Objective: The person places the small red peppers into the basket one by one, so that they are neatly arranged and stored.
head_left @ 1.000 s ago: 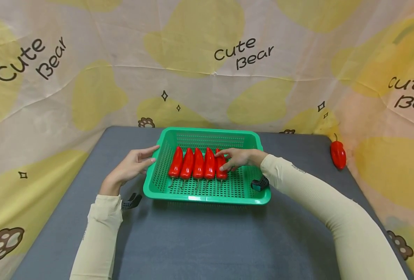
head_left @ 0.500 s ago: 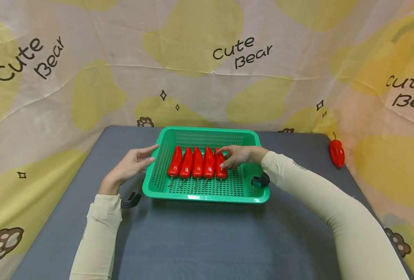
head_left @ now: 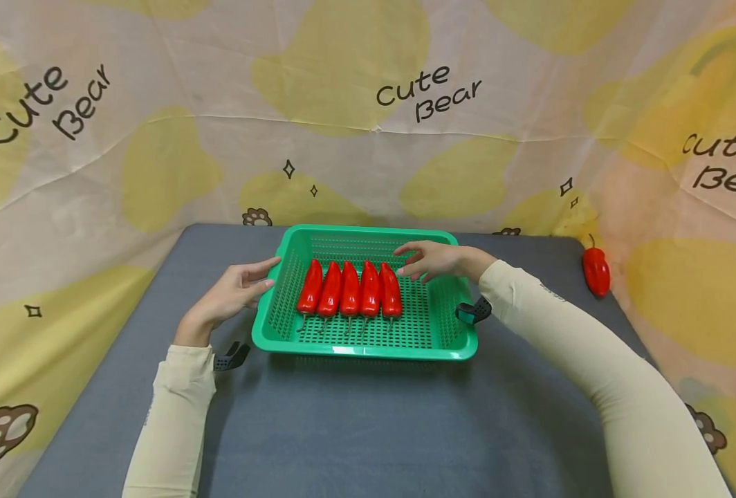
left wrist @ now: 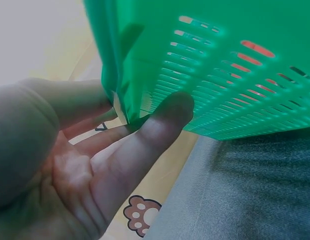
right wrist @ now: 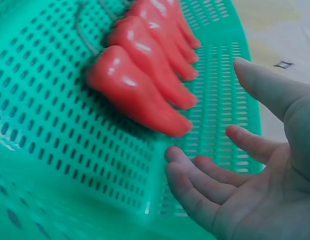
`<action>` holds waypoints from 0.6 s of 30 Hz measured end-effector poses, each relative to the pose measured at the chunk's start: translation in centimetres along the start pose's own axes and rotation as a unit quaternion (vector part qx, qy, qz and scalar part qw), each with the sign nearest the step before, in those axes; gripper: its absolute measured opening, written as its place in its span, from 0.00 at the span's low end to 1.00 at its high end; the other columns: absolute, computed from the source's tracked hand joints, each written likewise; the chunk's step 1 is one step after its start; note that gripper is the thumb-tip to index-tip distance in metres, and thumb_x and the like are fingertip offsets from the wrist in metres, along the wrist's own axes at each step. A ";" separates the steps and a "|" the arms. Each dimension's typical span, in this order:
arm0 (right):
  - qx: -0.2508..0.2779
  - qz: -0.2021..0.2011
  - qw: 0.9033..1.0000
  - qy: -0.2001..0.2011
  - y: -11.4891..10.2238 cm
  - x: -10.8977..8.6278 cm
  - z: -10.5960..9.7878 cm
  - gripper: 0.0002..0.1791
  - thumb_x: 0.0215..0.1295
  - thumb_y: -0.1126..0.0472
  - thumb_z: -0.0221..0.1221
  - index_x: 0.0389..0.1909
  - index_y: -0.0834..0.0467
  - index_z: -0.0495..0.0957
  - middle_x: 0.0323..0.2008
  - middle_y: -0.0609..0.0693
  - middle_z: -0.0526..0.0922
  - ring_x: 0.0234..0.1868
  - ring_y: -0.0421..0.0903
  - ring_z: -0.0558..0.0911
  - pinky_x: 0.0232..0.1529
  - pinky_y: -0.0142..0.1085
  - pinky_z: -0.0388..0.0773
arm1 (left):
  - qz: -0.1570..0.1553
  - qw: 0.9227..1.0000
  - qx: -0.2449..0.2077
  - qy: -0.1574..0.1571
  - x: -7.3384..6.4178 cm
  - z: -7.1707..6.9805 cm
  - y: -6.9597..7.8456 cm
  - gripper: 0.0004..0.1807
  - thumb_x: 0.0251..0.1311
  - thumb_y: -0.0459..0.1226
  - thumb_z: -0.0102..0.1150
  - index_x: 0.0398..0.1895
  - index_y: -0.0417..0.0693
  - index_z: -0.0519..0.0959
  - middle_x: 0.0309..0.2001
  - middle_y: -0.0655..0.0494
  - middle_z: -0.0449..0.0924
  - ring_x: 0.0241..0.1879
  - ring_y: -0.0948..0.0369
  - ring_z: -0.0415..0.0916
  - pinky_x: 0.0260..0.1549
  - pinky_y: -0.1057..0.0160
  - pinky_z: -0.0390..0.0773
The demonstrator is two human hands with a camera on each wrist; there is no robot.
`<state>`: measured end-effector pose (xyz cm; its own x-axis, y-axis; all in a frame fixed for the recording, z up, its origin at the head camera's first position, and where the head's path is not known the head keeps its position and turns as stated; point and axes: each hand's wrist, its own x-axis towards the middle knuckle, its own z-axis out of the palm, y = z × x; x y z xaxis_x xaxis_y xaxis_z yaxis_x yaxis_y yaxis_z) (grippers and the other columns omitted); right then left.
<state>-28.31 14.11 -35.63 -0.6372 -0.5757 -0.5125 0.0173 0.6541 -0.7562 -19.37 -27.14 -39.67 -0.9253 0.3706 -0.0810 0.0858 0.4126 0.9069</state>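
Observation:
A green plastic basket [head_left: 368, 353] with slotted walls stands on the table, several red peppers [head_left: 350, 289] lying side by side in it, stems toward the front. At the basket's left end, my left hand [head_left: 234, 296] holds the rim between thumb and fingers; in the left wrist view one digit lies against the outer wall and others pass behind the rim. My right hand [head_left: 433, 261] hovers over the basket's right part, fingers spread and holding nothing. In the right wrist view, the fingertips [right wrist: 177, 172] are just apart from the tip of the nearest pepper [right wrist: 137, 95].
One more red pepper [head_left: 595, 272] lies at the right edge of the grey table [head_left: 368, 429]. A printed cloth [head_left: 337, 62] hangs behind and along both sides.
My right hand has let go of the rightmost pepper and moved up and to the right, its fingers opening. That pepper stays in the row. My left hand keeps its place at the basket.

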 end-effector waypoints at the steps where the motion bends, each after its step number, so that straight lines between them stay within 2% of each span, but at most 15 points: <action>1: 0.005 -0.005 1.000 0.005 0.0 -0.2 -0.2 0.36 0.75 0.55 0.58 0.78 0.54 0.55 0.75 0.63 0.63 0.65 0.63 0.74 0.68 0.56 0.71 | 0.000 1.000 0.001 0.000 0.0 0.0 0.0 0.32 0.75 0.37 0.53 0.79 0.44 0.58 0.77 0.40 0.59 0.39 0.69 0.83 0.34 0.61 0.86; 6: 0.037 -0.021 0.999 0.015 0.5 -1.1 -1.4 0.35 0.76 0.55 0.56 0.79 0.54 0.55 0.75 0.62 0.63 0.70 0.65 0.70 0.71 0.57 0.68 | -0.001 1.000 0.014 0.003 0.1 0.0 -0.1 0.32 0.75 0.38 0.54 0.79 0.45 0.59 0.78 0.42 0.59 0.36 0.68 0.80 0.32 0.60 0.85; 10: 0.062 -0.033 0.997 0.020 0.9 -1.9 -2.3 0.35 0.78 0.56 0.54 0.80 0.55 0.52 0.77 0.65 0.59 0.73 0.67 0.67 0.73 0.59 0.65 | 0.000 1.000 0.015 0.005 0.1 0.1 -0.1 0.32 0.75 0.38 0.54 0.79 0.45 0.59 0.78 0.42 0.59 0.42 0.70 0.81 0.34 0.61 0.85; 18: 0.085 -0.074 0.992 0.048 1.0 -3.8 -3.7 0.35 0.79 0.55 0.52 0.80 0.55 0.51 0.78 0.65 0.57 0.73 0.67 0.66 0.73 0.58 0.64 | 0.002 1.000 0.000 0.001 -0.1 0.1 0.1 0.32 0.75 0.38 0.53 0.79 0.44 0.58 0.77 0.39 0.59 0.44 0.70 0.84 0.36 0.59 0.87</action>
<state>-28.72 18.78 -32.89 -0.7121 -0.6047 -0.3567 0.0438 0.4689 -0.8822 -19.19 -27.03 -39.63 -0.9260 0.3696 -0.0768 0.0890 0.4115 0.9071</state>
